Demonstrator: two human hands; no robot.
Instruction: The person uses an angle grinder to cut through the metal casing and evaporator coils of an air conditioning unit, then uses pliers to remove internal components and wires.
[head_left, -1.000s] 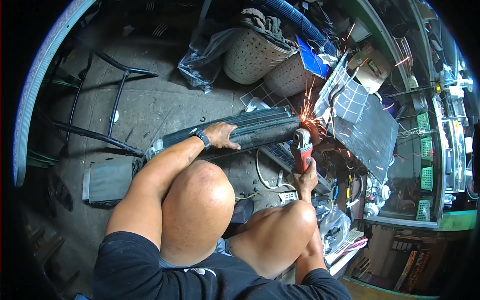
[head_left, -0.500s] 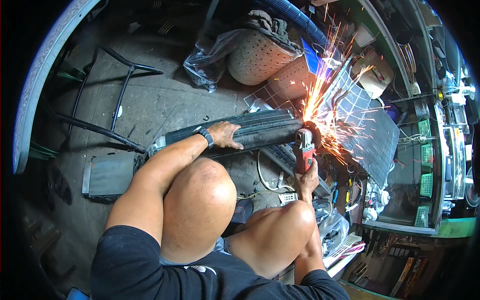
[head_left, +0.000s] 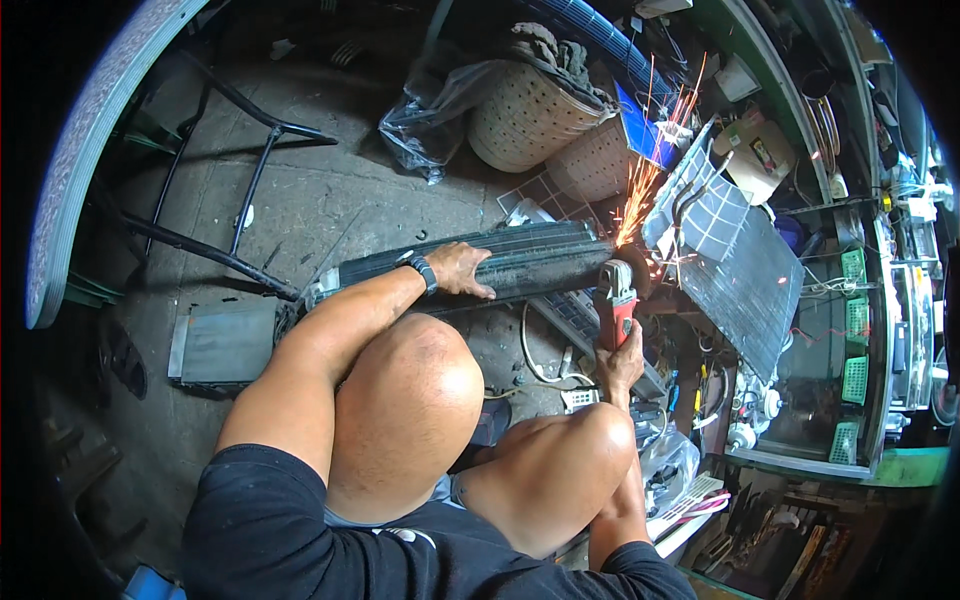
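Grinding the dark unit [head_left: 545, 265] under your spread left hand [head_left: 460, 270], you grasp the red grinder [head_left: 617, 303] in your right hand [head_left: 621, 362], likely needing steady pressure next

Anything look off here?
Yes. Sparks spray from the red grinder toward the blue panel, with stored items crowded close by. Odd too: both hands are bare, the left hand on the dark ridged unit, the right hand gripping the grinder.
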